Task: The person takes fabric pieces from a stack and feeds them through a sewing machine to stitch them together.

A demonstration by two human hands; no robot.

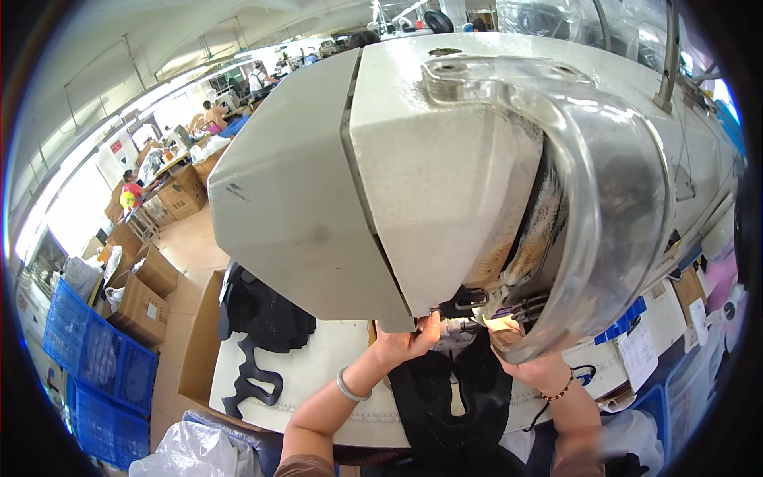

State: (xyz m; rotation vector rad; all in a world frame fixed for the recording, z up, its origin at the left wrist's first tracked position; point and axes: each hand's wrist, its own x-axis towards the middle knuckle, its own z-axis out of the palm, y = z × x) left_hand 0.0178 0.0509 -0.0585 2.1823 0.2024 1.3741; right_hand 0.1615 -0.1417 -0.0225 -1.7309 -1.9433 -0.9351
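We pinch the black fabric piece with both hands, left hand and right hand, fingers closed on it, feeding it flat beneath the sewing machine head.

needle area behind machine head

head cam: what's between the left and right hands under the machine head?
In the head view, the needle and presser-foot area of the sewing machine lies between left hand and right hand, with the black fabric piece spread beneath it.
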